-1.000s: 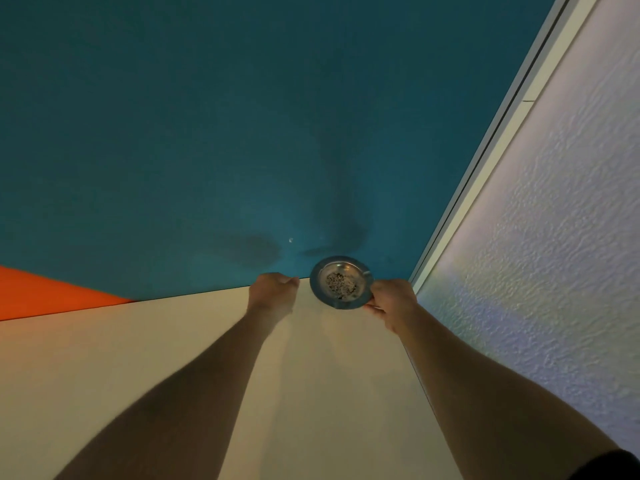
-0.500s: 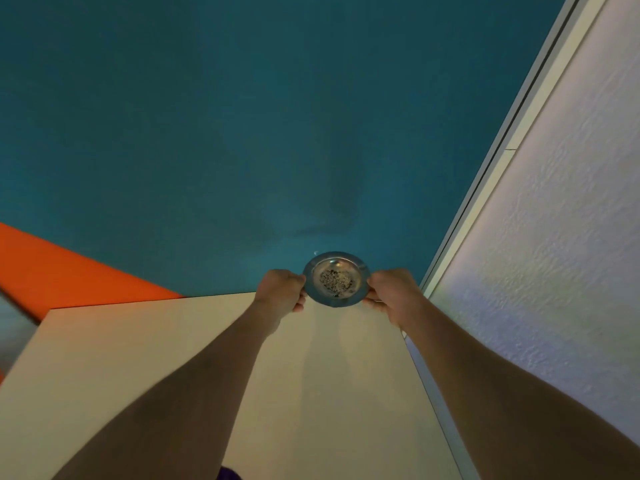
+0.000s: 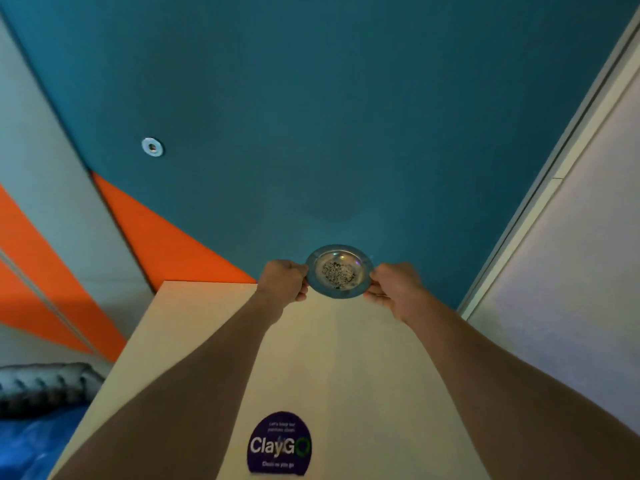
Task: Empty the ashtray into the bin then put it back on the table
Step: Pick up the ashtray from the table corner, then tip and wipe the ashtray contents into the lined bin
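A round metal ashtray (image 3: 338,270) with grey ash and bits in its bowl is held level above the far edge of the pale table (image 3: 363,375). My left hand (image 3: 284,279) grips its left rim and my right hand (image 3: 394,289) grips its right rim. Both arms stretch forward over the tabletop. No bin is in view.
A purple round "ClayGo" sticker (image 3: 279,443) lies on the table near me. A teal wall (image 3: 311,116) with an orange panel (image 3: 166,244) stands behind. A white textured wall (image 3: 571,289) runs along the right. A grey padded thing (image 3: 45,384) and blue material (image 3: 31,441) lie at lower left.
My left hand has closed onto the ashtray's left rim, so both hands now hold it. The view has tilted down and drawn back, showing more table and the sticker.
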A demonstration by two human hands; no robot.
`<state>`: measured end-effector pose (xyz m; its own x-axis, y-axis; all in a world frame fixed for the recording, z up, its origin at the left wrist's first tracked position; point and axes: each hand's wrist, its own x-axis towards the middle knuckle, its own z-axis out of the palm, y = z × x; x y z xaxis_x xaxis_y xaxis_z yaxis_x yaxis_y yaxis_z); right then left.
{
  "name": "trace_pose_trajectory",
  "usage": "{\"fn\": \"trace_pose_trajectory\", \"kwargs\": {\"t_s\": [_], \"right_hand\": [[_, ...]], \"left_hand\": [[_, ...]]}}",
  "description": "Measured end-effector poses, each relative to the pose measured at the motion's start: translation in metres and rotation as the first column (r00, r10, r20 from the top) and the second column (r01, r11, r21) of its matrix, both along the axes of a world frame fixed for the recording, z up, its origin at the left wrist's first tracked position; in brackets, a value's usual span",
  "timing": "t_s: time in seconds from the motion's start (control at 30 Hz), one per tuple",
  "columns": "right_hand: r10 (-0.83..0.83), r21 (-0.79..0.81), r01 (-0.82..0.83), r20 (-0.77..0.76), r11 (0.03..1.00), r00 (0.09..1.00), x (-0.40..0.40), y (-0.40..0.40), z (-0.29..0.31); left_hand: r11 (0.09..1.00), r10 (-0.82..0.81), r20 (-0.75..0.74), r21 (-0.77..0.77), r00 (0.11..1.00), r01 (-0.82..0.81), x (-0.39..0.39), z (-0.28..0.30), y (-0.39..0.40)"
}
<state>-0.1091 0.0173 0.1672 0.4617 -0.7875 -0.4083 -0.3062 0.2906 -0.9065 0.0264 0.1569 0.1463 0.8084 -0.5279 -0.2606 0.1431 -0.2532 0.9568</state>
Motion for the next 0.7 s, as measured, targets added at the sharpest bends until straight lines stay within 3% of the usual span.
{"fn": "trace_pose_trajectory", "kwargs": {"t_s": [0.43, 0.7], "right_hand": [[0.21, 0.009, -0.21, 0.024, 0.978, 0.977, 0.058, 0.138, 0.015], [0.33, 0.024, -0.331, 0.038, 0.943, 0.943, 0.102, 0.235, 0.002]], "left_hand": [[0.977, 0.214, 0.042, -0.019, 0.976, -0.213, 0.028, 0.016, 0.16], [0.936, 0.346, -0.029, -0.064, 0.938, -0.347, 0.044, 0.009, 0.269]]}}
